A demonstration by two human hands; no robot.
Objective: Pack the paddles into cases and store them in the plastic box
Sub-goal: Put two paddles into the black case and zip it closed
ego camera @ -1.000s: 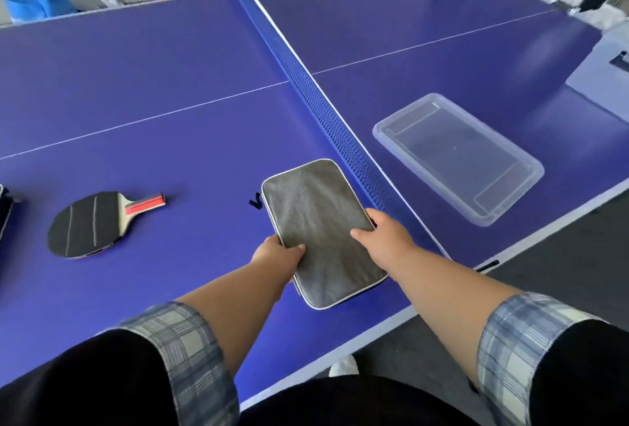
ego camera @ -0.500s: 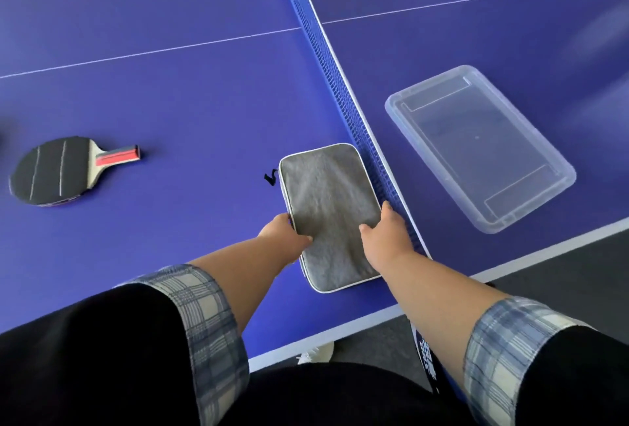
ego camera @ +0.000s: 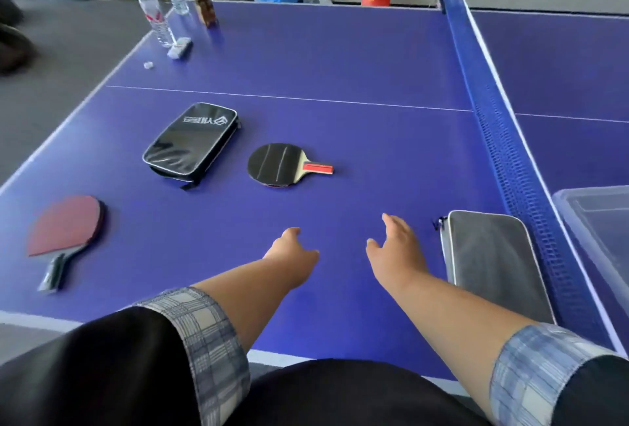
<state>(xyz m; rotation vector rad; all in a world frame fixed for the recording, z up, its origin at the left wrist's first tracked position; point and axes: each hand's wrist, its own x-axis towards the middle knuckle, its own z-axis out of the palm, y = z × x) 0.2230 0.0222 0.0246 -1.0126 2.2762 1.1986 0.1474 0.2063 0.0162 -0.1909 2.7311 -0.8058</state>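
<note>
Both hands are empty: my left hand [ego camera: 294, 248], loosely curled, and my right hand [ego camera: 396, 248], fingers spread, hover over the table [ego camera: 374, 61] between the black paddle [ego camera: 282, 165] and the grey case [ego camera: 490, 255]. The grey case lies shut beside the net [ego camera: 503, 139], outside the plastic box [ego camera: 599, 221]; I cannot tell its contents. The red paddle [ego camera: 68, 225], black paddle and black case [ego camera: 192, 141] lie loose. I judge most packing and all storing remain.
</note>
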